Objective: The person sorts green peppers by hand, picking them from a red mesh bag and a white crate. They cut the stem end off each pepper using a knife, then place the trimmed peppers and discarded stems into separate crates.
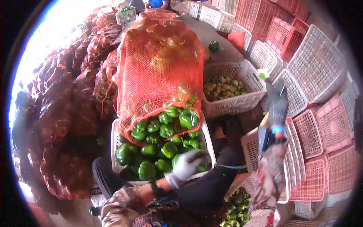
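My left hand (190, 165), in a white glove slightly smeared by motion, curls its fingers over a green bell pepper (203, 166) at the crate's near right corner. Around it, more green bell peppers (147, 171) fill the white crate (209, 145). They spill from the mouth of a big red mesh sack (159, 75) lying across the crate. My right hand (278, 102), in a dark grey glove, stretches out at the right, its fingers blurred. Close to its fingertips is a pale green-white piece (262, 73). A tan, wooden-looking piece (264, 120) shows beside the wrist; I cannot tell whether the hand grips it.
A white crate (227, 108) of pale trimmings stands ahead right. Stacked red and white crates (317, 62) line the right side. Full mesh sacks (56, 109) are piled left. Green peppers (237, 206) lie low right. Another person (158, 3) is at the far end.
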A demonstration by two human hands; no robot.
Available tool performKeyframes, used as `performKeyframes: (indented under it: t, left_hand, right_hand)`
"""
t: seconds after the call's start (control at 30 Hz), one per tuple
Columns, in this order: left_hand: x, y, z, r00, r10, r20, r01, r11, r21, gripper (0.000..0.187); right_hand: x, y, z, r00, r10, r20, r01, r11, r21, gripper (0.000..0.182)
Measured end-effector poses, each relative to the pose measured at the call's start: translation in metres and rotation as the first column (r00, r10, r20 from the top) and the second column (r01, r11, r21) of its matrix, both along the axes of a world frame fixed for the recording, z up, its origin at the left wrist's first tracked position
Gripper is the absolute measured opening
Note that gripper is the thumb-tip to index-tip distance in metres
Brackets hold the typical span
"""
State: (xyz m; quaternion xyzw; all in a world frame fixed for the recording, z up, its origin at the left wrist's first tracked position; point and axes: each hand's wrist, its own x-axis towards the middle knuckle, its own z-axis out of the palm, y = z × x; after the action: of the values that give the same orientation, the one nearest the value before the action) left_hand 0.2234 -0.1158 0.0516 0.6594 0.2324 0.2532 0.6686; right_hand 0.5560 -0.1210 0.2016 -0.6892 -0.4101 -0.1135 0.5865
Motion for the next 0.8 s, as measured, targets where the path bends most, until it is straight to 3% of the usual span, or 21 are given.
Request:
performKeyframes:
  t: [0.03,0.07,0.13,0.2,0.23,0.27,0.33,0.37,0.43,0.47,0.6,0.63,0.67,0.7,0.73,0.77,0.8]
  left_hand:
    - [-0.010,0.025,-0.007,0.989,0.141,-0.038,-0.143,0.987,-0.068,0.026]
    - [-0.016,0.045,-0.020,0.959,0.268,-0.094,-0.279,0.950,-0.137,0.026]
    - [-0.017,0.080,-0.042,0.924,0.332,-0.191,-0.370,0.900,-0.230,0.022]
    - [-0.004,0.101,-0.068,0.906,0.384,-0.177,-0.322,0.898,0.301,0.028]
    - [0.008,0.108,-0.090,0.927,0.353,-0.129,-0.295,0.896,0.332,0.038]
    - [0.022,0.110,-0.101,0.914,0.368,-0.174,-0.298,0.896,0.330,0.057]
    - [0.052,0.115,-0.102,0.819,0.545,-0.180,-0.404,0.770,0.493,0.075]
    - [0.062,0.121,-0.103,0.807,0.531,-0.259,-0.400,0.814,0.421,0.087]
    - [0.085,0.120,-0.118,0.760,0.618,-0.201,-0.526,0.767,0.368,0.096]
    - [0.093,0.118,-0.122,0.725,0.658,-0.204,-0.565,0.737,0.372,0.100]
    - [0.123,0.124,-0.105,0.593,0.769,-0.238,-0.722,0.639,0.265,0.104]
    - [0.126,0.124,-0.100,0.540,0.799,-0.263,-0.764,0.597,0.246,0.095]
    - [0.125,0.124,-0.107,0.575,0.791,-0.209,-0.782,0.606,0.144,0.091]
    - [0.124,0.126,-0.119,0.600,0.786,-0.146,-0.790,0.611,0.043,0.088]
    - [0.119,0.128,-0.125,0.617,0.783,-0.079,-0.787,0.615,-0.057,0.084]
    - [0.112,0.125,-0.125,0.592,0.802,-0.082,-0.800,0.597,0.062,0.074]
    - [0.105,0.125,-0.128,0.659,0.748,-0.081,-0.751,0.659,-0.029,0.072]
  right_hand:
    - [-0.015,-0.006,-0.017,0.979,-0.101,-0.179,0.081,0.990,-0.114,0.044]
    - [-0.071,-0.015,-0.013,0.978,0.009,-0.209,-0.015,1.000,-0.026,0.036]
    - [-0.117,-0.030,-0.052,0.981,0.098,-0.165,-0.123,0.982,-0.145,0.031]
    - [-0.136,-0.047,-0.110,0.989,0.125,-0.082,-0.147,0.912,-0.382,0.027]
    - [-0.144,-0.060,-0.143,0.990,0.133,-0.052,-0.142,0.876,-0.460,0.024]
    - [-0.150,-0.075,-0.182,0.987,0.135,-0.090,-0.159,0.906,-0.393,0.026]
    - [-0.160,-0.086,-0.178,0.994,0.097,-0.045,-0.106,0.839,-0.534,0.027]
    - [-0.163,-0.091,-0.182,0.997,0.082,0.011,-0.064,0.838,-0.542,0.027]
    - [-0.165,-0.087,-0.179,0.990,0.055,0.128,0.024,0.840,-0.543,0.028]
    - [-0.168,-0.088,-0.166,0.980,0.085,0.179,0.054,0.755,-0.654,0.027]
    - [-0.164,-0.080,-0.198,0.997,0.049,0.060,-0.005,0.815,-0.579,0.024]
    - [-0.162,-0.076,-0.206,0.998,0.032,0.052,0.003,0.825,-0.565,0.023]
    - [-0.159,-0.068,-0.212,0.953,-0.002,-0.304,-0.139,0.887,-0.441,0.023]
    - [-0.156,-0.054,-0.218,0.784,0.014,-0.620,-0.226,0.938,-0.265,0.024]
    - [-0.156,-0.034,-0.212,0.630,0.033,-0.776,-0.273,0.945,-0.182,0.024]
    - [-0.155,-0.014,-0.206,0.450,0.037,-0.892,-0.280,0.955,-0.101,0.024]
    - [-0.155,0.008,-0.193,0.382,-0.006,-0.924,-0.316,0.939,-0.136,0.025]
